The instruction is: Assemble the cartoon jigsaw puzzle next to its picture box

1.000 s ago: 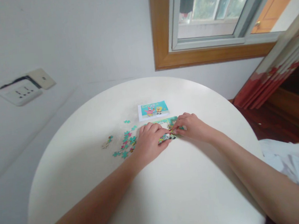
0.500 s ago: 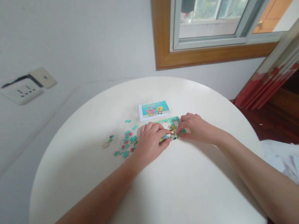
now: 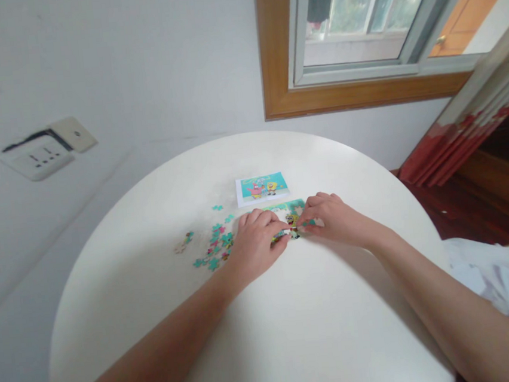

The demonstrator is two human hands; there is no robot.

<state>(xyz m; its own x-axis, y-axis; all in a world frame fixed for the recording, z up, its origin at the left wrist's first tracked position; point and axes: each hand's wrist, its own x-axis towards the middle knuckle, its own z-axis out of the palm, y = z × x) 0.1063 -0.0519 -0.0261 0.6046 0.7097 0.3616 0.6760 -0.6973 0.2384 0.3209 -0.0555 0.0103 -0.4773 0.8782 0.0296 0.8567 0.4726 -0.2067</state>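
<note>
Centre of frame: partly joined puzzle on white table, just below picture card. Left hand covers puzzle's left part; right hand bends over right part. Cannot tell whether either hand's fingers clamp pieces. Loose pieces scatter left of centre.

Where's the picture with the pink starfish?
In the head view, the starfish picture is near the middle, toward the far side of the white table, just beyond the puzzle and the left hand.
</note>
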